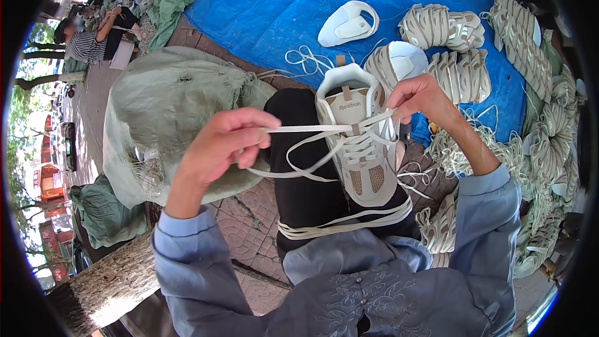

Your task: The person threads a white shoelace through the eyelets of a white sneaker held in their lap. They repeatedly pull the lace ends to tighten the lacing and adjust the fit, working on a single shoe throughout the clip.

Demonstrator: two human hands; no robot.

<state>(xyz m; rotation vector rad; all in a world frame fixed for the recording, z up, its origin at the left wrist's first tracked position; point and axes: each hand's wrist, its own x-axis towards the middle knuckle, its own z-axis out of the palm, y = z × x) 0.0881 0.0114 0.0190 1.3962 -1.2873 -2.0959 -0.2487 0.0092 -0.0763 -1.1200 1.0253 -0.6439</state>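
Observation:
A beige and white sneaker (360, 162) rests on my black-trousered legs, its toe toward me and its laces threaded. Between finger and thumb, my left hand (221, 146) pinches one flat white shoelace (306, 129), pulled straight out to the left from the top of the lacing. Above the shoe's right side, my right hand (421, 101) pinches another stretch of lace close to the eyelets. A slack loop of lace curves between my left hand and the shoe. Several cream laces (343, 228) lie across my thighs.
On the blue tarp (268, 12) ahead are a loose white shoe upper (349, 24) and bundled shoe uppers (458, 78). Tangled laces (480, 150) lie at the right. A stuffed pale sack (181, 112) sits at the left, with a tree trunk (118, 278) below. Another person (93, 43) sits far left.

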